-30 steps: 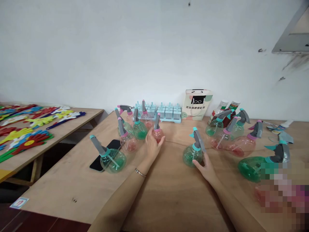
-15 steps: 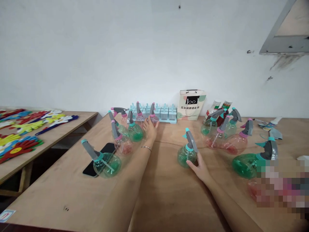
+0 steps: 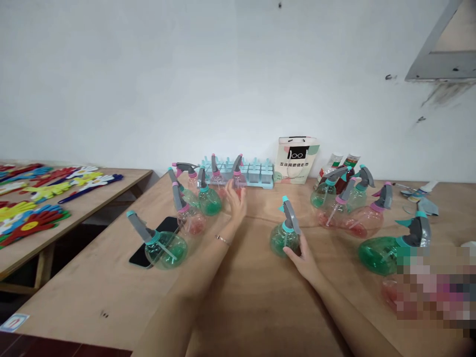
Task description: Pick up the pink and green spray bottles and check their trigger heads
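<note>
Beside the green spray bottle (image 3: 283,240), my right hand (image 3: 304,259) closes its fingers round the near right side of the round body. That bottle stands upright on the table, with a grey and teal trigger head. Farther back, my left hand (image 3: 236,202) is raised with its fingers apart, just in front of a pink spray bottle (image 3: 238,177). The hand partly hides this bottle's lower body. To its left stand another green spray bottle (image 3: 210,201) and a pink one (image 3: 191,220).
A light-blue popsicle mould (image 3: 260,174) and a paper bag (image 3: 296,166) stand by the wall. At the left, a green bottle (image 3: 169,250) overlaps a phone (image 3: 140,256). Several more spray bottles (image 3: 364,220) are on the right. Colourful hand-shaped pieces (image 3: 35,225) cover the other table.
My left hand has come slightly back from the pink bottle, its fingers now more upright. The green bottle at my right hand has shifted slightly left in the view.
</note>
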A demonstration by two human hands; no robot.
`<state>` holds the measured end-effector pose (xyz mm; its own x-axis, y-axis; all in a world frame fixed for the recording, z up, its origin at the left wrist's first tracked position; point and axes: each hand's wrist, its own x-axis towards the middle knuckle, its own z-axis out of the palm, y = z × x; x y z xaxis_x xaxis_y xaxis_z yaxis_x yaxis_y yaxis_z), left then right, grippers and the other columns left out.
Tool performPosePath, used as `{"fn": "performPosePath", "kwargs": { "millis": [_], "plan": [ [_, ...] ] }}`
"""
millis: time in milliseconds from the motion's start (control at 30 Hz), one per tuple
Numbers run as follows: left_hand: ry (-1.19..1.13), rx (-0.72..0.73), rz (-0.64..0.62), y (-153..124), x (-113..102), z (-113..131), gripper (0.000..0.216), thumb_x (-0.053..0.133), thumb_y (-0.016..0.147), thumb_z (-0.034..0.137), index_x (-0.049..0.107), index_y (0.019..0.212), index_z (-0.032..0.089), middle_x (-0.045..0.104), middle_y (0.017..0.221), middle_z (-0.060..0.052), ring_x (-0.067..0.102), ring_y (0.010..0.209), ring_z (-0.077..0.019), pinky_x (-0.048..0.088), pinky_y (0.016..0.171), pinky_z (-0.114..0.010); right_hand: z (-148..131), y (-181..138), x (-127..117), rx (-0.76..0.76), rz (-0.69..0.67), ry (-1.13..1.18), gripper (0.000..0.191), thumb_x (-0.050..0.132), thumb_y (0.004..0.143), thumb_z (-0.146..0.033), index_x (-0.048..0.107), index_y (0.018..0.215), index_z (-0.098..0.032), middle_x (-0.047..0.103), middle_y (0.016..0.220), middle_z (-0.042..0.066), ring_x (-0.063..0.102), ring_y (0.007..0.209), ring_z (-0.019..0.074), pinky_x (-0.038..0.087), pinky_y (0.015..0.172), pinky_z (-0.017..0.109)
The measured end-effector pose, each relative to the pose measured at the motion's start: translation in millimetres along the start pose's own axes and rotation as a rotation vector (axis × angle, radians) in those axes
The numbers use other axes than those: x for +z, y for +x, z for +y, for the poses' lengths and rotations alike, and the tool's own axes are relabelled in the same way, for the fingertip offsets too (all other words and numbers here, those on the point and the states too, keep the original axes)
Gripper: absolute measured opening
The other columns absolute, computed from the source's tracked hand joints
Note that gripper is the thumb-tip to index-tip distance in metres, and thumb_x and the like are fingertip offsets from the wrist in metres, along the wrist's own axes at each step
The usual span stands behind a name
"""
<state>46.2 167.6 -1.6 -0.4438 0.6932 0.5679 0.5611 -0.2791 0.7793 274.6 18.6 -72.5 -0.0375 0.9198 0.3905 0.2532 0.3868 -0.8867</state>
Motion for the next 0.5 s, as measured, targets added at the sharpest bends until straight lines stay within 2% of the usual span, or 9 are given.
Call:
{"fn": "performPosePath", "kwargs": {
  "millis": [67, 100, 167, 200, 267, 367, 400, 433, 500],
  "plan": [
    [-0.275, 0.187, -0.166, -24, -15, 11, 0.069, 0.029, 0.095, 0.062, 0.029, 0.147, 0.016, 0.034, 0.150, -0.022, 0.033, 0.143, -0.0293, 0.025, 0.117, -0.049, -1, -2, 6, 0.014, 0.014, 0.001, 0.072, 0.061, 0.087, -0.050, 0.030, 0.147, -0.026, 0.044, 0.151, 0.013, 0.043, 0.140, 0.0283, 0.033, 0.117, 0.052],
    [-0.377, 0.294, -0.334, -37, -24, 18, 0.073, 0.032, 0.093, 0.065, 0.027, 0.148, 0.017, 0.034, 0.150, -0.021, 0.035, 0.142, -0.0303, 0.027, 0.116, -0.050, -2, -4, 10, 0.020, 0.022, -0.006, 0.073, 0.060, 0.088, -0.050, 0.027, 0.149, -0.026, 0.042, 0.152, 0.013, 0.041, 0.141, 0.0278, 0.032, 0.118, 0.052],
    [-0.483, 0.412, -0.651, -61, -42, 34, 0.088, 0.051, 0.084, 0.068, 0.020, 0.151, 0.019, 0.028, 0.155, -0.021, 0.034, 0.142, -0.0339, 0.028, 0.115, -0.053, -3, -9, 19, 0.021, 0.016, -0.032, 0.075, 0.057, 0.090, -0.050, 0.021, 0.152, -0.027, 0.036, 0.156, 0.013, 0.036, 0.144, 0.0271, 0.030, 0.119, 0.053],
    [-0.498, 0.404, -0.726, -72, -52, 42, 0.097, 0.061, 0.079, 0.067, 0.017, 0.152, 0.021, 0.025, 0.157, -0.021, 0.030, 0.144, -0.0357, 0.026, 0.116, -0.055, -4, -12, 23, 0.009, -0.006, -0.051, 0.077, 0.056, 0.091, -0.050, 0.018, 0.153, -0.027, 0.033, 0.158, 0.013, 0.033, 0.146, 0.0269, 0.028, 0.119, 0.053],
    [-0.468, 0.350, -0.797, -87, -67, 58, 0.109, 0.075, 0.070, 0.060, 0.016, 0.153, 0.022, 0.026, 0.157, -0.021, 0.028, 0.145, -0.0377, 0.024, 0.117, -0.056, -7, -18, 28, -0.052, -0.093, -0.098, 0.079, 0.055, 0.091, -0.050, 0.014, 0.154, -0.028, 0.029, 0.159, 0.013, 0.029, 0.148, 0.0271, 0.028, 0.120, 0.053],
    [-0.393, 0.240, -0.779, -98, -82, 73, 0.105, 0.080, 0.069, 0.048, 0.020, 0.151, 0.022, 0.034, 0.152, -0.021, 0.033, 0.142, -0.0373, 0.028, 0.115, -0.057, -12, -19, 24, -0.233, -0.214, -0.175, 0.074, 0.053, 0.092, -0.051, 0.020, 0.154, -0.027, 0.035, 0.157, 0.013, 0.033, 0.146, 0.0286, 0.032, 0.118, 0.053],
    [-0.377, 0.216, -0.762, -99, -84, 75, 0.100, 0.079, 0.071, 0.044, 0.022, 0.149, 0.022, 0.037, 0.150, -0.020, 0.036, 0.140, -0.0363, 0.030, 0.114, -0.056, -12, -16, 19, -0.289, -0.185, -0.203, 0.068, 0.051, 0.094, -0.050, 0.024, 0.152, -0.027, 0.039, 0.155, 0.013, 0.036, 0.144, 0.0287, 0.034, 0.116, 0.052],
    [-0.367, 0.198, -0.754, -100, -85, 76, 0.093, 0.077, 0.073, 0.041, 0.024, 0.148, 0.021, 0.040, 0.148, -0.020, 0.039, 0.137, -0.0350, 0.033, 0.113, -0.055, -12, -11, 12, -0.326, -0.101, -0.239, 0.063, 0.048, 0.095, -0.048, 0.027, 0.150, -0.027, 0.041, 0.152, 0.013, 0.039, 0.142, 0.0285, 0.035, 0.115, 0.053],
    [-0.363, 0.177, -0.775, -99, -87, 74, 0.078, 0.070, 0.078, 0.032, 0.031, 0.145, 0.021, 0.046, 0.142, -0.018, 0.048, 0.129, -0.0311, 0.041, 0.106, -0.050, -8, 5, -7, -0.349, 0.211, -0.340, 0.056, 0.044, 0.097, -0.044, 0.030, 0.147, -0.024, 0.043, 0.149, 0.015, 0.041, 0.140, 0.0288, 0.035, 0.114, 0.055]
  ]
}}
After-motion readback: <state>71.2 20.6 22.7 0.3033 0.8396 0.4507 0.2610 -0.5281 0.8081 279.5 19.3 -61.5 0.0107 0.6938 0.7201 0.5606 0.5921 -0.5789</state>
